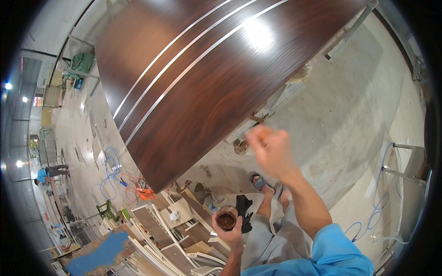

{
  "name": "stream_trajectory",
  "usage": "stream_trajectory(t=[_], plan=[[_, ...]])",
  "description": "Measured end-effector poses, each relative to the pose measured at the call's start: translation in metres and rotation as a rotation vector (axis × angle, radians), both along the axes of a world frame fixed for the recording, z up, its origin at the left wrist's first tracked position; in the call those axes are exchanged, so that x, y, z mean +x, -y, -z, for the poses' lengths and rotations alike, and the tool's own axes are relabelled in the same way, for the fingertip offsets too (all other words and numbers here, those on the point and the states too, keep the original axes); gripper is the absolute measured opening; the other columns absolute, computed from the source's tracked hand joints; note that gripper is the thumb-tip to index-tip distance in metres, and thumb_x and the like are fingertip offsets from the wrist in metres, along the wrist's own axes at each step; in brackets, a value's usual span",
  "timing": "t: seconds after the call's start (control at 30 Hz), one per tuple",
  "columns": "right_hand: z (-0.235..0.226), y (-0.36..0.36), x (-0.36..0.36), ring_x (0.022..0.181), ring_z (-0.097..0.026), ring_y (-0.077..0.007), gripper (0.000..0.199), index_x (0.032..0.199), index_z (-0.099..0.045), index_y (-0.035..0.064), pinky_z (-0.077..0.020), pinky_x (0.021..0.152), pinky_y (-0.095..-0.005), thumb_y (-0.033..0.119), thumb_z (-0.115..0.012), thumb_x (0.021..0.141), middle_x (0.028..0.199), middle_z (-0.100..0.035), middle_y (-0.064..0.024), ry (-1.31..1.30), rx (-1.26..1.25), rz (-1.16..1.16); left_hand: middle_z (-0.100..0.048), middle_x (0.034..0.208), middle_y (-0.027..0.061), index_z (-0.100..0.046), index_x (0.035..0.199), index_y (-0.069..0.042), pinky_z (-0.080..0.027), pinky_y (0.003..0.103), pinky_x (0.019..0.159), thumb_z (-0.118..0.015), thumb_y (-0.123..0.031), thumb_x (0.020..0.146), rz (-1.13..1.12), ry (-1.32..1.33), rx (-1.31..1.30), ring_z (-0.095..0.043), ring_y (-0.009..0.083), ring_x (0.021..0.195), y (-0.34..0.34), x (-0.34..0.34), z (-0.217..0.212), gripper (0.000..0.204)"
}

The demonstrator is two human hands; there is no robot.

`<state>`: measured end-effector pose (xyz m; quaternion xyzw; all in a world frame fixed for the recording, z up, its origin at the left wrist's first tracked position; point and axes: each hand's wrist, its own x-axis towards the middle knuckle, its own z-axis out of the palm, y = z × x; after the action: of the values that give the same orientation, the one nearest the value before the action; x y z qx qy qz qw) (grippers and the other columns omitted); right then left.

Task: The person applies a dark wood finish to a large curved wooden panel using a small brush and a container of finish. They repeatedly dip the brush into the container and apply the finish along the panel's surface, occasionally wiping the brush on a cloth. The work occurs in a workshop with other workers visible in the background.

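While the left hand (229,228) grips a small jar (227,218) of dark liquid low down, the right hand (271,149), blurred, pinches something unclear beside the dark wooden panel (198,87). Looks mid-touch-up; next calls for steadying onto the panel's edge.

Single wide fisheye view, worn on the head, looking steeply down past the chest to the concrete floor (350,106). Close to the raised right hand (272,149) and the left hand (230,227), forearms entering from the lower edge. Large dark wood-grain panel (198,83) filling the upper middle, near the lens. Straight edges bent toward the dark round rim; workshop depth squeezed along the left side. No second view.
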<state>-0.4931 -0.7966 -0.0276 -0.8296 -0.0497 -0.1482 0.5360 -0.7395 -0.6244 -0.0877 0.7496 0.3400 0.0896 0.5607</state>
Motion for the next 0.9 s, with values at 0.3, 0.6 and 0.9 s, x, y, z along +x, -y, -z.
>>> stream_trajectory(t=[0.3, 0.6, 0.9], plan=[[-0.003, 0.034, 0.005, 0.054, -0.048, -0.0135, 0.020, 0.083, -0.069, -0.0008, -0.0410, 0.053, -0.0316, 0.015, -0.065, 0.094, 0.064, -0.057, -0.0100, 0.079, -0.052, -0.074, -0.048, 0.135, 0.0162, -0.041, 0.143, 0.001, -0.045, 0.038, 0.106, -0.085, -0.001, 0.070, 0.071, 0.012, 0.001, -0.052, 0.0272, 0.124, 0.025, 0.030, 0.001, 0.085], [-0.011, 0.136, 0.050, 0.057, -0.060, -0.0210, 0.020, 0.080, -0.068, -0.0015, -0.0466, 0.056, -0.0358, 0.015, -0.069, 0.092, 0.069, -0.065, -0.0129, -0.263, 0.081, 0.286, -0.050, 0.135, 0.0170, -0.042, 0.141, 0.002, -0.044, 0.039, 0.107, -0.087, -0.005, 0.069, 0.162, -0.037, 0.119, -0.052, 0.0285, 0.125, 0.065, 0.058, 0.000, 0.085], [0.010, 0.199, 0.084, 0.057, -0.051, -0.0192, 0.016, 0.081, -0.067, 0.0004, -0.0432, 0.054, -0.0345, 0.012, -0.068, 0.092, 0.067, -0.059, -0.0080, -0.024, 0.026, 0.210, -0.050, 0.133, 0.0154, -0.044, 0.140, 0.002, -0.045, 0.037, 0.105, -0.089, -0.004, 0.068, 0.207, -0.037, 0.057, -0.053, 0.0266, 0.123, 0.141, 0.106, -0.005, 0.085]])
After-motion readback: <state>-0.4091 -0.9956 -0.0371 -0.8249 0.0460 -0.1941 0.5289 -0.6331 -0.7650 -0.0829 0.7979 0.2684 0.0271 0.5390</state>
